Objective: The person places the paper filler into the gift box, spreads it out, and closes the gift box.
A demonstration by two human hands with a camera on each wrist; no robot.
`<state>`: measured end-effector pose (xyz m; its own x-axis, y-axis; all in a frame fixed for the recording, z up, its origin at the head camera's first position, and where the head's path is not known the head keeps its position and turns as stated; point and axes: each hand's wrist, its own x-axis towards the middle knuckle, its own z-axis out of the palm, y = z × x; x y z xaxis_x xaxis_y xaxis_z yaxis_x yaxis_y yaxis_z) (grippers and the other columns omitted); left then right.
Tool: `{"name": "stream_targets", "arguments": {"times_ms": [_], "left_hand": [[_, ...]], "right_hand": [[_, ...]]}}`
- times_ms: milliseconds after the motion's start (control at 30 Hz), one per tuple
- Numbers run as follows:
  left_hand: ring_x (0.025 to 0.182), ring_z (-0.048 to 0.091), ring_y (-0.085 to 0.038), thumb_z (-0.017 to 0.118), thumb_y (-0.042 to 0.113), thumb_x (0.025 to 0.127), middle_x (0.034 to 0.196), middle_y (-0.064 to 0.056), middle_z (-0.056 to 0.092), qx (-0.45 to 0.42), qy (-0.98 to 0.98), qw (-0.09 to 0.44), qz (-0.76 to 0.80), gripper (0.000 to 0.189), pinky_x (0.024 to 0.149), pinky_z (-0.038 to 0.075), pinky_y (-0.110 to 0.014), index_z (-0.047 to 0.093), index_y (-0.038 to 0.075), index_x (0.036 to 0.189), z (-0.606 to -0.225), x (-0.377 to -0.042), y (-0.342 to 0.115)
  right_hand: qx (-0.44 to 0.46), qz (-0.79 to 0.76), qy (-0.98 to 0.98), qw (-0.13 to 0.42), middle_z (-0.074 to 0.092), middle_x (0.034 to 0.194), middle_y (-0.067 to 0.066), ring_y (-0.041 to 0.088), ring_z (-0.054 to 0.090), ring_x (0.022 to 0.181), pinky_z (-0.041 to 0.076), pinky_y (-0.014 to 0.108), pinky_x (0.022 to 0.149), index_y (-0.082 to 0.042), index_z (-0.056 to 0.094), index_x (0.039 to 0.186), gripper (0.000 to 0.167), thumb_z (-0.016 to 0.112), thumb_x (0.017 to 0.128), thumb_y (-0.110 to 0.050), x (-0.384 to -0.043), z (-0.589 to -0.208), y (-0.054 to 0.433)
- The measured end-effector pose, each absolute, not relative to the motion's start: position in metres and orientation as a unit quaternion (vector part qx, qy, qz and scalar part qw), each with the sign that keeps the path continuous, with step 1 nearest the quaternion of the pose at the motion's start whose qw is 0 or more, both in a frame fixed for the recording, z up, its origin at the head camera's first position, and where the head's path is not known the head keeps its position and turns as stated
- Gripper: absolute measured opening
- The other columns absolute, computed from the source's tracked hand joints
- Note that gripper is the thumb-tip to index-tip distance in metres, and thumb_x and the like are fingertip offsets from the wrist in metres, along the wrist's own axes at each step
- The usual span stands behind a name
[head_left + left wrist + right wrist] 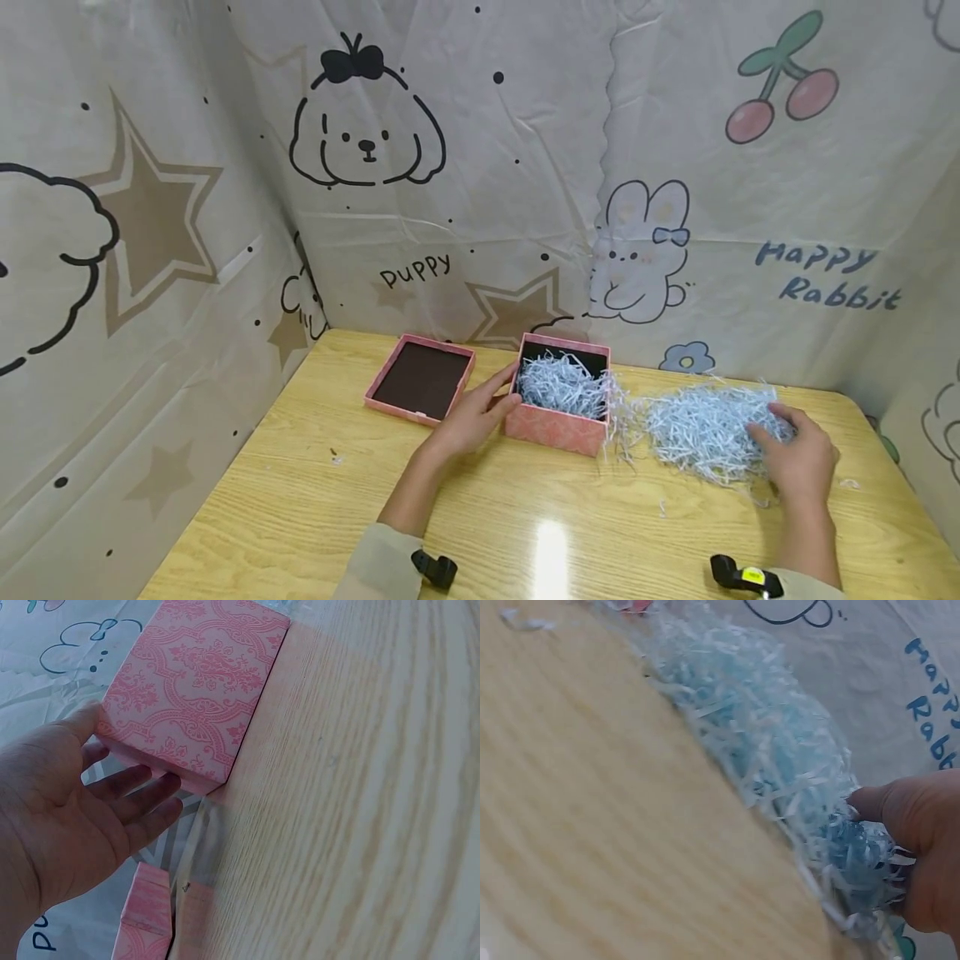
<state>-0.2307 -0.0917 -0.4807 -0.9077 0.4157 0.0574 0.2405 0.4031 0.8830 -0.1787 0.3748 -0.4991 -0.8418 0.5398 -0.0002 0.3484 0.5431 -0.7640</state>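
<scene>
A pink patterned box (557,430) stands open on the table, with pale blue shredded paper (562,385) inside and some strands hanging over its right side. My left hand (474,417) touches the box's left side, thumb at the near corner and fingers loosely bent along the wall. The left wrist view shows this hand (90,795) against the box (195,682) from below. To the right lies a loose heap of shredded paper (708,429). My right hand (802,454) is at the heap's right edge, thumb and forefinger apart with paper (862,847) between; its other fingers are mostly hidden.
A pink lid (420,379) with a dark inside lies to the left of the box. Small paper scraps (662,508) are scattered over the wooden table (480,508). A printed cloth (525,208) hangs behind and at both sides.
</scene>
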Motion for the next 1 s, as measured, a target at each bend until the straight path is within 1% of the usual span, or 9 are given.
{"name": "stream_targets", "arguments": {"times_ms": [200,300,400,533,600,667,800,900,1000], "left_hand": [[0.142,0.055,-0.025,0.054,0.045,0.11,0.17,0.0,0.036,0.195,0.836,0.087,0.505,0.062,0.119,0.042,-0.046,0.031,0.039,0.167,-0.481,-0.23,-0.092],[0.142,0.055,-0.025,0.054,0.045,0.11,0.17,-0.001,0.036,0.198,0.835,0.084,0.507,0.062,0.119,0.042,-0.047,0.031,0.038,0.167,-0.48,-0.23,-0.092],[0.141,0.056,-0.025,0.054,0.045,0.11,0.17,0.0,0.035,0.2,0.835,0.083,0.506,0.063,0.119,0.042,-0.046,0.031,0.037,0.168,-0.48,-0.23,-0.092],[0.141,0.056,-0.026,0.054,0.045,0.11,0.17,-0.001,0.036,0.202,0.834,0.08,0.508,0.063,0.119,0.042,-0.047,0.031,0.035,0.168,-0.48,-0.229,-0.092],[0.141,0.056,-0.026,0.054,0.045,0.11,0.17,-0.001,0.035,0.202,0.833,0.079,0.508,0.063,0.119,0.042,-0.047,0.031,0.034,0.168,-0.48,-0.229,-0.092],[0.141,0.056,-0.026,0.054,0.045,0.11,0.17,-0.001,0.036,0.203,0.834,0.079,0.508,0.063,0.119,0.042,-0.047,0.031,0.034,0.168,-0.48,-0.229,-0.092],[0.142,0.055,-0.027,0.054,0.046,0.11,0.17,-0.001,0.036,0.203,0.835,0.079,0.505,0.063,0.119,0.042,-0.048,0.031,0.034,0.168,-0.48,-0.229,-0.092],[0.142,0.055,-0.027,0.053,0.045,0.11,0.17,-0.002,0.036,0.204,0.835,0.078,0.505,0.063,0.119,0.042,-0.048,0.031,0.034,0.168,-0.479,-0.23,-0.092],[0.142,0.055,-0.027,0.054,0.045,0.11,0.17,-0.002,0.036,0.205,0.834,0.079,0.506,0.062,0.119,0.042,-0.047,0.031,0.035,0.168,-0.48,-0.232,-0.091]], "right_hand": [[-0.272,0.383,-0.87,0.149,0.048,0.154,0.033,0.056,0.036,0.139,0.031,0.069,0.114,0.003,0.061,0.142,0.043,0.062,0.106,-0.018,-0.18,-0.508,0.369],[-0.28,0.401,-0.855,0.172,0.05,0.154,0.03,0.053,0.035,0.144,0.031,0.066,0.117,0.004,0.062,0.141,0.041,0.062,0.105,-0.017,-0.179,-0.503,0.369],[-0.29,0.419,-0.837,0.198,0.054,0.153,0.026,0.046,0.039,0.146,0.034,0.059,0.12,0.003,0.064,0.14,0.041,0.064,0.104,-0.018,-0.179,-0.495,0.369],[-0.313,0.436,-0.817,0.211,0.056,0.153,0.019,0.034,0.048,0.143,0.04,0.044,0.119,-0.003,0.067,0.139,0.043,0.067,0.103,-0.025,-0.179,-0.48,0.366],[-0.319,0.439,-0.81,0.221,0.06,0.15,0.013,0.025,0.053,0.135,0.044,0.033,0.111,-0.006,0.07,0.137,0.042,0.069,0.102,-0.028,-0.178,-0.471,0.364],[-0.313,0.436,-0.807,0.244,0.067,0.139,0.006,0.014,0.059,0.119,0.047,0.022,0.099,-0.006,0.072,0.134,0.04,0.072,0.1,-0.028,-0.176,-0.464,0.362],[-0.305,0.422,-0.804,0.289,0.069,0.131,0.003,-0.006,0.051,0.095,0.04,0.011,0.079,-0.008,0.075,0.13,0.036,0.074,0.099,-0.025,-0.172,-0.448,0.356],[-0.313,0.426,-0.797,0.291,0.066,0.14,0.011,-0.007,0.051,0.091,0.042,0.009,0.075,-0.011,0.074,0.133,0.035,0.072,0.1,-0.023,-0.17,-0.435,0.351],[-0.315,0.443,-0.786,0.294,0.066,0.138,0.008,-0.008,0.05,0.082,0.042,0.005,0.068,-0.015,0.075,0.132,0.033,0.072,0.1,-0.021,-0.167,-0.424,0.348]]}}
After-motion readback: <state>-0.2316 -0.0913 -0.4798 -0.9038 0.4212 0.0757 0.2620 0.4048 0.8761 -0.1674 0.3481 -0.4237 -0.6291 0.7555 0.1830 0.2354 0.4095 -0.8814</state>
